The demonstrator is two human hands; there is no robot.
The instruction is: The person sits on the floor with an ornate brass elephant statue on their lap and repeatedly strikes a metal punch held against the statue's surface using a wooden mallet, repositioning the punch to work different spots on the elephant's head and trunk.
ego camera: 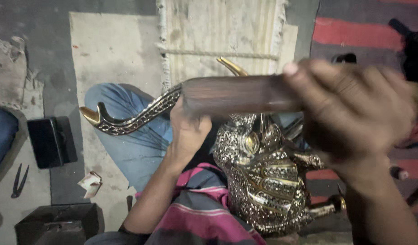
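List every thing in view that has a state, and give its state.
Left hand: closed on the wooden block.
Right hand: closed on the block's other end, blurred.
Wooden block: held level above the lap.
Brass horn: sticks out sideways.
Brass helmet: rests in the lap.
Pliers: lying on the floor.

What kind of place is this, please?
Probably a small craft workshop where work is done sitting on the floor. The left hand and right hand hold a wooden bar above an ornate metal piece, with pliers and a mat on the bare floor.
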